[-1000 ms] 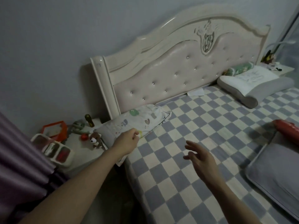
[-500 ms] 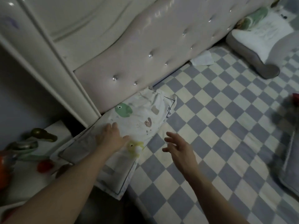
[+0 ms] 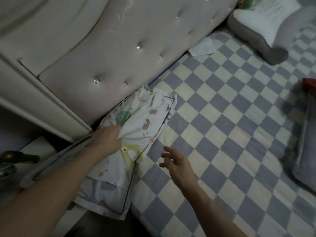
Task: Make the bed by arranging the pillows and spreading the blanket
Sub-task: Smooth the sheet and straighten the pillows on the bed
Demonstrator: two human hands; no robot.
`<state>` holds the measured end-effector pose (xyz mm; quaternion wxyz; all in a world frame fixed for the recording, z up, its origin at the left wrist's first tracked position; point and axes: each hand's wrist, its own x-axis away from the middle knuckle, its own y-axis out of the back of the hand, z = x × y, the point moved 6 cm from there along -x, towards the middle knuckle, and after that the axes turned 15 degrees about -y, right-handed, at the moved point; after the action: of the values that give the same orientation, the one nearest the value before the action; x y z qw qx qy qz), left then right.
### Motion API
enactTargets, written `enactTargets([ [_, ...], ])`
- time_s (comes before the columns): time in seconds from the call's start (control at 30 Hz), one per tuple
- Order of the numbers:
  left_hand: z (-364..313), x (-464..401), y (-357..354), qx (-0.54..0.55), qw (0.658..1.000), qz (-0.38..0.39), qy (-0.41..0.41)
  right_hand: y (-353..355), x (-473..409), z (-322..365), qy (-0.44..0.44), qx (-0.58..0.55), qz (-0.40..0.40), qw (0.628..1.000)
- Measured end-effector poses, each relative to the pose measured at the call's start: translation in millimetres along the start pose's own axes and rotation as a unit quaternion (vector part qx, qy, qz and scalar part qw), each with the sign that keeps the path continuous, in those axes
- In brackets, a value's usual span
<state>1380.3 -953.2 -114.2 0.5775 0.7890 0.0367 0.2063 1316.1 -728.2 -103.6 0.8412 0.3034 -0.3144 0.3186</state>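
Note:
A small white pillow (image 3: 147, 124) printed with cartoon animals lies at the bed's left edge, against the tufted headboard (image 3: 119, 53), and hangs partly over the side. My left hand (image 3: 109, 139) grips a bunch of its cover near the green animal print. My right hand (image 3: 176, 161) hovers over the checked sheet (image 3: 222, 134) just right of the pillow, fingers spread and holding nothing. A white and grey pillow (image 3: 266, 26) lies at the top right by the headboard. A grey cushion or folded blanket (image 3: 307, 151) lies at the right edge.
A white bedside table (image 3: 37, 147) stands at the lower left with a brass object (image 3: 17, 156) on it. A crumpled white cloth (image 3: 202, 47) lies by the headboard. Something red (image 3: 309, 82) shows at the right edge.
The view has closed in on the printed pillow. My left hand went from lying flat on it to gripping its cover. My right hand stays open beside it.

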Motion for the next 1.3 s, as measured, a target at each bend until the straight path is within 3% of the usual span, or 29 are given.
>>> enactTargets([
  [0.13,-78,9,56,0.034,0.986,-0.135,-0.088,20,15,4,0.010,-0.041,0.014,0.999],
  [0.3,-202,23,96,0.071,0.962,-0.193,-0.181,63,46,2,0.031,-0.129,0.020,0.991],
  [0.47,-323,43,91,0.105,0.933,-0.186,-0.290,161,97,-34,0.085,-0.134,-0.101,0.982],
  [0.63,-466,68,62,0.152,0.860,-0.196,-0.446,271,157,-123,0.046,-0.172,-0.211,0.961],
  [0.83,-641,115,38,0.243,0.782,-0.179,-0.545,382,251,-242,0.005,-0.293,-0.365,0.884],
  [0.9,-696,131,27,0.257,0.771,-0.155,-0.561,419,283,-275,0.002,-0.313,-0.419,0.852],
  [1.03,-782,153,-5,0.272,0.779,-0.105,-0.555,484,325,-338,-0.071,-0.232,-0.532,0.811],
  [1.17,-813,149,-65,0.246,0.818,0.112,-0.508,507,328,-370,-0.136,-0.125,-0.608,0.772],
  [1.23,-793,122,-102,0.218,0.839,0.130,-0.481,499,305,-376,-0.147,-0.089,-0.602,0.780],
  [1.3,-760,81,-145,0.151,0.869,0.133,-0.452,485,259,-379,-0.137,-0.065,-0.565,0.811],
])
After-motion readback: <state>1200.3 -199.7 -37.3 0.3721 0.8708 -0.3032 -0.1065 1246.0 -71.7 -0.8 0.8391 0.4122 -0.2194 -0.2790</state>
